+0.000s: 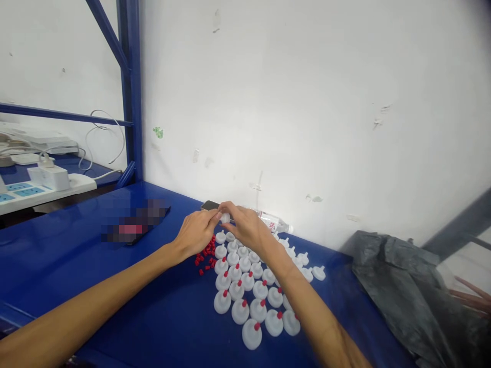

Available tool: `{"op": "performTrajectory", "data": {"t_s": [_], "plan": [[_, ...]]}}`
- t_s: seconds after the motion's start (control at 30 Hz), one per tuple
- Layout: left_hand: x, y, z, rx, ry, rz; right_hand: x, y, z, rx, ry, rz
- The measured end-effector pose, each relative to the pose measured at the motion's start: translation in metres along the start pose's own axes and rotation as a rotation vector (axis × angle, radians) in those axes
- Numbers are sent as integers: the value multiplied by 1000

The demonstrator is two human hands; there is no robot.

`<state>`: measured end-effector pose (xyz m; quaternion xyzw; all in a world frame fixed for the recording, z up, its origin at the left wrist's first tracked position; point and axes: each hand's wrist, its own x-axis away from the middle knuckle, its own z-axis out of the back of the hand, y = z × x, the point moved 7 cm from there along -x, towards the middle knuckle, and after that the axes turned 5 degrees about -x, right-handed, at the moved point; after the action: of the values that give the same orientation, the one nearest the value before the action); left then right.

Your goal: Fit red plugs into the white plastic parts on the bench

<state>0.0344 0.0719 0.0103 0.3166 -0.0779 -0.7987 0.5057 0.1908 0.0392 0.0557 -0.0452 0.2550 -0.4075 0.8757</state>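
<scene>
Hands: right hand (247,227) curls thumb and finger nearly closed round one white lid (225,218); left hand (195,232) has its fingertips drawn together at the lid's side, exact pinch hidden
Table: blue; spouted lids (252,334) spread below the hands, nearer ones red-tipped; loose red caps (207,251) to their left
Wall side: phone (210,205), bottle (274,223) lying down
Left: blurred dark item (138,225), blue frame (132,92), power strip (46,190)
Right: black bag (399,286)
Wall (287,102): white, scuffed
</scene>
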Motion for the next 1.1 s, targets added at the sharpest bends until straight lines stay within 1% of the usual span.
{"op": "performTrajectory", "data": {"t_s": [0.07,0.13,0.23,0.33,0.43,0.6,0.77,0.97,1.1], "plan": [[-2,-4,1,17,16,37,-4,2,-3,51,42,-17],[-2,-8,3,31,29,69,-6,12,1,118,100,-62],[-2,-16,7,23,32,101,2,43,20,177,173,-182],[-3,-19,7,-23,11,103,14,73,38,209,207,-264],[-3,-20,3,-72,-26,100,20,88,39,220,204,-309],[-2,-20,-7,-141,-90,96,14,94,17,195,141,-359],[-1,-19,-9,-174,-121,83,13,95,2,173,88,-365],[0,-14,-8,-210,-165,64,17,92,-5,167,44,-333],[3,-12,-9,-236,-206,49,18,92,-1,172,61,-335]]}}
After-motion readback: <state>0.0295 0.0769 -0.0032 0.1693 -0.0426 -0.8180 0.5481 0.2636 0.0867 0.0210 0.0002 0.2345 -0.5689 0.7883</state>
